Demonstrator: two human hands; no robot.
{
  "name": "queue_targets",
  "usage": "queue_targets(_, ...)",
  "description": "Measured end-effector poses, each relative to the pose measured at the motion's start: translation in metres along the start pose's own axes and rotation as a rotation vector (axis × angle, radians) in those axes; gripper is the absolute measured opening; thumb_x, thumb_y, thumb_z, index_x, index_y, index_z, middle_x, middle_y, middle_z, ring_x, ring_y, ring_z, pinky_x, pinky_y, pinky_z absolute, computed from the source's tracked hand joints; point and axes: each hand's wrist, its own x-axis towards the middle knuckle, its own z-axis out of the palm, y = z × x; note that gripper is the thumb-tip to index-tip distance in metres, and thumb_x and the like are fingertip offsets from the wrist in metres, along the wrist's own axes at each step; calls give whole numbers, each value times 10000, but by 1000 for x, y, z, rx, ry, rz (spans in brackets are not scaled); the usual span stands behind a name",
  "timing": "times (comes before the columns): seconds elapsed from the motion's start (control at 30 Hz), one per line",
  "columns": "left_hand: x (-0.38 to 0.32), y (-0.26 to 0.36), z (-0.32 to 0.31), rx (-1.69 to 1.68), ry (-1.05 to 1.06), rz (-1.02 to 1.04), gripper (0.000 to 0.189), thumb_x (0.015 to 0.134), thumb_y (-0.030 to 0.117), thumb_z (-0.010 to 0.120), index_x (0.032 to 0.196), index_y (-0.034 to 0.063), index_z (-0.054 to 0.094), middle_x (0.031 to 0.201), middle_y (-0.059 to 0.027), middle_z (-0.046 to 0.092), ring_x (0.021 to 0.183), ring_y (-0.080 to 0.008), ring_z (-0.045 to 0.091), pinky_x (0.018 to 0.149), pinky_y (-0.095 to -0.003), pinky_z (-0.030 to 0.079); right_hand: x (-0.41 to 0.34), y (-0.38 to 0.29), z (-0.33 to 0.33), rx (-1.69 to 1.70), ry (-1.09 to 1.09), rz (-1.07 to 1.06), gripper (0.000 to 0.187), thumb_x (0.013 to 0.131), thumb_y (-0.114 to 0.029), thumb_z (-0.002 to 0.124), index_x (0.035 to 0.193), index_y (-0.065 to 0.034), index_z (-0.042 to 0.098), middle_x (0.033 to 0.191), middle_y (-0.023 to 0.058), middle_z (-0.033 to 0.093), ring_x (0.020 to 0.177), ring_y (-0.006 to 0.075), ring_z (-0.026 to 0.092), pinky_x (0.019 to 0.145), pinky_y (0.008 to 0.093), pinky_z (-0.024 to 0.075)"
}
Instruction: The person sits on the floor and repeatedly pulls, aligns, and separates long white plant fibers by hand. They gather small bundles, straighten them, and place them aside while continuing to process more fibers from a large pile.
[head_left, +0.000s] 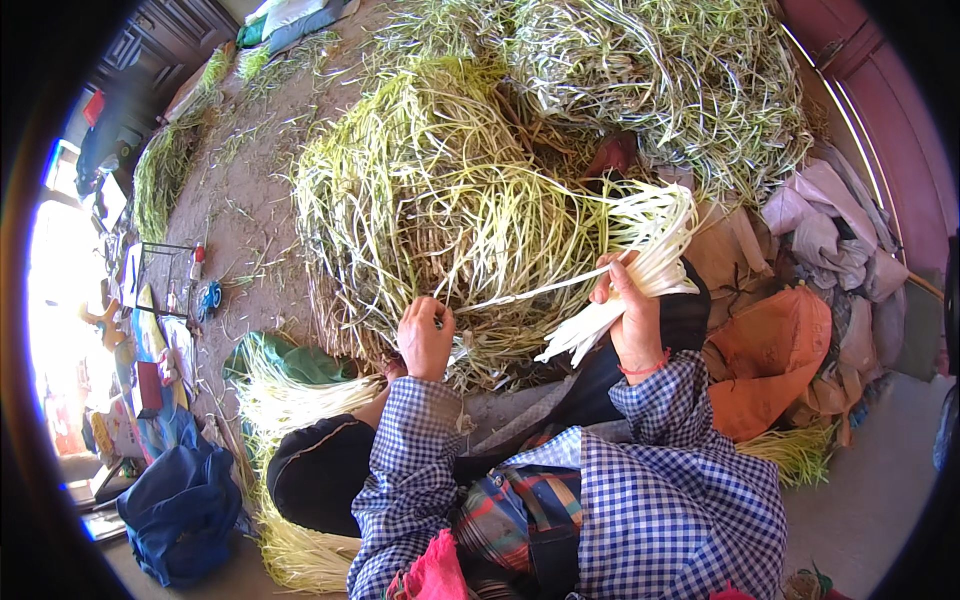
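Observation:
My right hand, a red string round its wrist, is closed on a bundle of pale blanched shoots that look like garlic chives. One long pale stem runs from that hand down toward my left. My left hand has its fingers curled at the near edge of a large heap of green-yellow shoots; whether it pinches a stem cannot be told. Sorted pale shoots lie left of my left forearm, partly on a green cloth, with more shoots below them.
A second large heap of shoots stands at the back right. An orange sack and crumpled plastic bags lie at the right. A dark blue cloth, a wire frame and clutter are at the left. Loose shoots litter the floor.

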Motion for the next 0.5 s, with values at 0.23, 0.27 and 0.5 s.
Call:
queue_targets(0.23,6,84,-1,-482,-69,379,329,730,140,694,1015,24,576,975,-110,608,837,-201,602,784,-309,487,-7,1,16,-109,-133,111,175,860,-128,560,984,-42,471,880,143,575,609,133,535,592,267,468)
queue_targets(0.27,8,92,-2,-567,-179,351,277,738,142,683,972,25,592,938,-103,620,839,-208,602,770,-319,482,-8,0,17,-99,-137,116,175,860,-129,560,982,-40,472,874,145,579,615,135,540,593,265,469)
queue_targets(0.5,17,74,-9,-753,-435,60,77,805,69,611,831,8,572,696,-9,588,606,-57,512,538,-192,391,-3,-28,3,64,-7,-4,140,849,-122,569,958,-68,499,825,119,598,636,152,583,598,288,493)
